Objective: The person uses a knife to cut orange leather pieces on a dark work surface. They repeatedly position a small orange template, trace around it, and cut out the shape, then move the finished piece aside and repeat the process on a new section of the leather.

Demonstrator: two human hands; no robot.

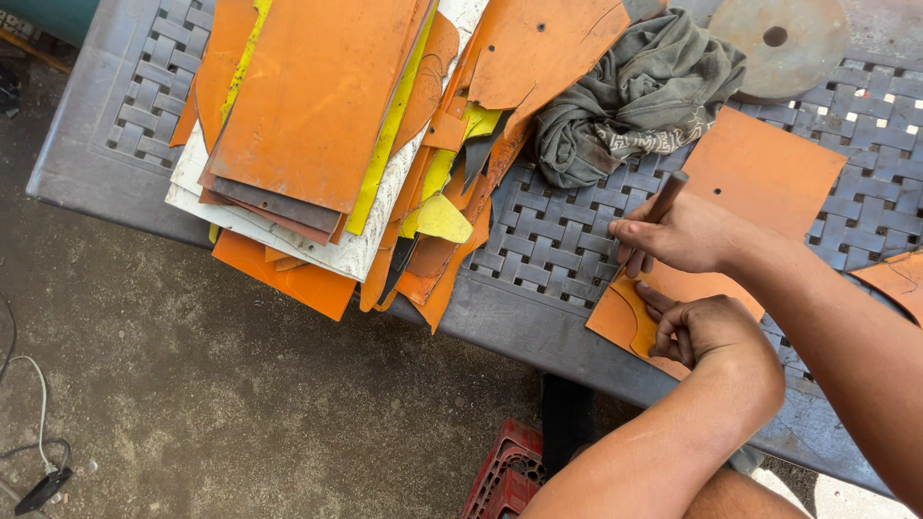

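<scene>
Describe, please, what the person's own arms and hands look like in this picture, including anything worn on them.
Both forearms are bare right up to the edge of the picture: no sleeves, gloves, watch, bracelet or rings show. The left hand and the right hand are uncovered too, with short fingernails. No tattoos, bandages or markings can be made out on either arm. Whether a sleeve begins higher up cannot be told.

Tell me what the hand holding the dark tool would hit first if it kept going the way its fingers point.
The right hand points left along the table; likely the bare woven tabletop, then the stack of orange and yellow sheet offcuts. Depth is unclear.
</scene>
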